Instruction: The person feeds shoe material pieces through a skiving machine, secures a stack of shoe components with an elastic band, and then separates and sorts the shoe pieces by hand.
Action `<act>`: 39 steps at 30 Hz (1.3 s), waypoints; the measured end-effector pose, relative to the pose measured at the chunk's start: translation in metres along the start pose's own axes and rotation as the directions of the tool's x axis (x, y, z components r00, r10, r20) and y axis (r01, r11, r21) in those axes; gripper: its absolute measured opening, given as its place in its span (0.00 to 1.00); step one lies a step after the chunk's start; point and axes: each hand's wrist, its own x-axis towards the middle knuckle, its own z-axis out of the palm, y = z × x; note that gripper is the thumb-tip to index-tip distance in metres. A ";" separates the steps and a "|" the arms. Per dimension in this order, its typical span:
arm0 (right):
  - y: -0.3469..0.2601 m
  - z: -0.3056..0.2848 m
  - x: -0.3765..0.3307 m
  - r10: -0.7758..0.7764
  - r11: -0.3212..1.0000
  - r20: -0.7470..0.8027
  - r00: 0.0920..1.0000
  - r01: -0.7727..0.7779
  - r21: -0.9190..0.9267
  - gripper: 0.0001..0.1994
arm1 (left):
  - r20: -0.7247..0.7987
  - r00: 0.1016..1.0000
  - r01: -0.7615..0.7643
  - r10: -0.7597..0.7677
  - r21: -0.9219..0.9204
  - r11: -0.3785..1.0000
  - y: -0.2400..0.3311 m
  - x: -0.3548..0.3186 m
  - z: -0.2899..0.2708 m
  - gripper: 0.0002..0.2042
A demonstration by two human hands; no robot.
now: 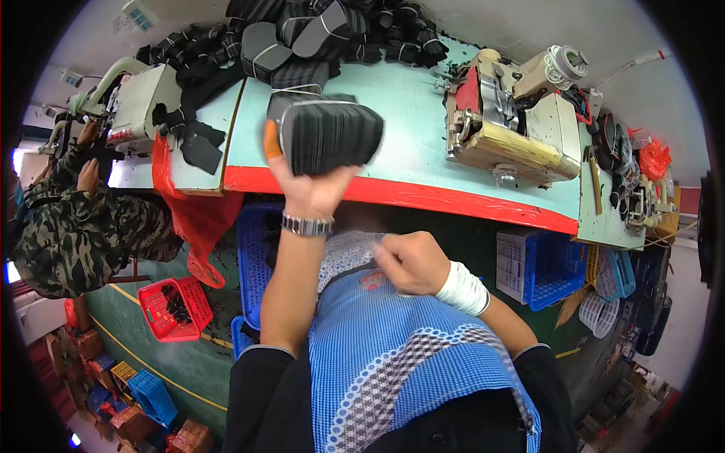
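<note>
My left hand point(317, 192) is raised over the table's front edge and grips a thick stack of dark grey, insole-shaped pieces point(332, 136) from below. A pale band runs across the stack's upper end. The thumb of this hand wears an orange finger cover point(271, 140), pressed along the stack's left side. My right hand point(414, 262) is curled into a loose fist over my lap, apart from the stack. Its inner fingers are hidden, so anything in them is out of sight. Several white bands point(463, 288) circle the right wrist.
Banded bundles of dark pieces point(321, 34) are heaped at the back of the pale green table point(408, 151). A machine point(513, 113) stands on the right. Below are a blue crate point(555, 268) and a red basket point(175, 308). A co-worker in camouflage point(83, 234) works at left.
</note>
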 end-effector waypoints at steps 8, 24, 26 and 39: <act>0.007 -0.067 0.025 0.243 0.445 0.192 0.951 -0.285 0.849 0.37 | -0.060 0.925 -0.304 0.375 0.477 0.825 0.017 -0.010 -0.030 0.27; 0.012 -0.053 0.059 -0.217 0.967 -0.391 0.894 0.251 0.037 0.10 | 0.062 0.973 0.199 -0.221 0.254 0.946 -0.002 -0.032 -0.021 0.25; 0.006 -0.051 0.057 -0.281 0.958 -0.395 0.874 0.279 -0.064 0.08 | -0.028 0.969 0.245 -0.247 0.291 0.925 -0.003 -0.030 -0.027 0.30; 0.007 -0.054 0.047 -0.262 0.965 -0.440 0.859 0.230 -0.127 0.10 | -0.074 0.947 0.320 -0.312 0.249 0.914 -0.017 -0.023 -0.005 0.19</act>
